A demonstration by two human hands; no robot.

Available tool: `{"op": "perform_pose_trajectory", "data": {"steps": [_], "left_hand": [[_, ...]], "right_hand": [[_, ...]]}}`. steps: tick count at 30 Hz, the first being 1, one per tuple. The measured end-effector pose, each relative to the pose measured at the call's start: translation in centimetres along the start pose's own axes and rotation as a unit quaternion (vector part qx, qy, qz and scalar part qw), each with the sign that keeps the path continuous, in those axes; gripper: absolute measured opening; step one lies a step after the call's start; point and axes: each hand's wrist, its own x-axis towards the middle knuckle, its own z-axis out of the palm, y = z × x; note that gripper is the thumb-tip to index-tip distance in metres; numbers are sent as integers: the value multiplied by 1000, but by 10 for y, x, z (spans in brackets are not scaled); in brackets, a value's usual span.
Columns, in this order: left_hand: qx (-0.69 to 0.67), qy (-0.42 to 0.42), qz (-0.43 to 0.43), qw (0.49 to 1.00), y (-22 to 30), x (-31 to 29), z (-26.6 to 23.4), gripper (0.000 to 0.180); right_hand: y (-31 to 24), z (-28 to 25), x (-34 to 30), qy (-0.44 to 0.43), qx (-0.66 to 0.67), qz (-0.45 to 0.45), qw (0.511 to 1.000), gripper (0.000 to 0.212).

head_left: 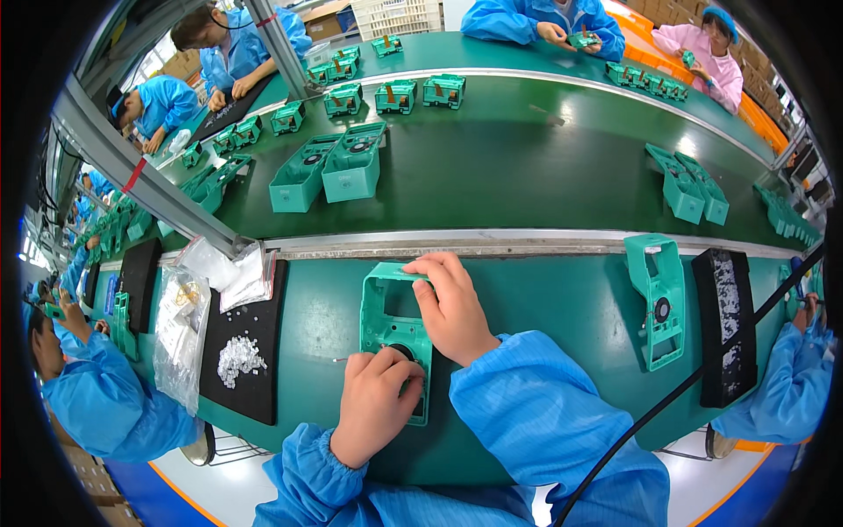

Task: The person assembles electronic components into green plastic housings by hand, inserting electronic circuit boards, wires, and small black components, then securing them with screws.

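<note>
A green plastic housing (399,330) lies on the bench in front of me, its open-framed end pointing away. My right hand (452,309) grips the far right corner of the frame, fingers bent over its top edge and thumb on the inside. Over the near half, my left hand (376,404) has its fingers curled and pressed together beside a dark round part (402,351), which they partly cover. Whatever sits under those fingertips is hidden. A thin pale tip (340,359) sticks out to the left of them; its kind is unclear.
On the left, a black mat (263,386) carries small clear pieces (239,360), beside plastic bags (182,325). A second housing (657,303) and a black foam block (725,329) lie right. A black cable (650,417) crosses there. Beyond the metal rail (527,241), a belt holds more housings (351,167).
</note>
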Motion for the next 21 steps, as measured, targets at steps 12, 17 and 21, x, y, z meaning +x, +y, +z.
{"op": "perform_pose_trajectory", "data": {"steps": [12,17,21], "left_hand": [[19,19,40,999,-4,-4,2,15],[27,10,42,999,-3,-2,-5,15],[-48,189,-35,980,-23,-31,-30,13]], "right_hand": [[0,-5,0,-30,7,15,999,17],[1,-7,4,-22,20,7,1000,19],[-15,-21,25,-35,-26,-67,997,29]]}}
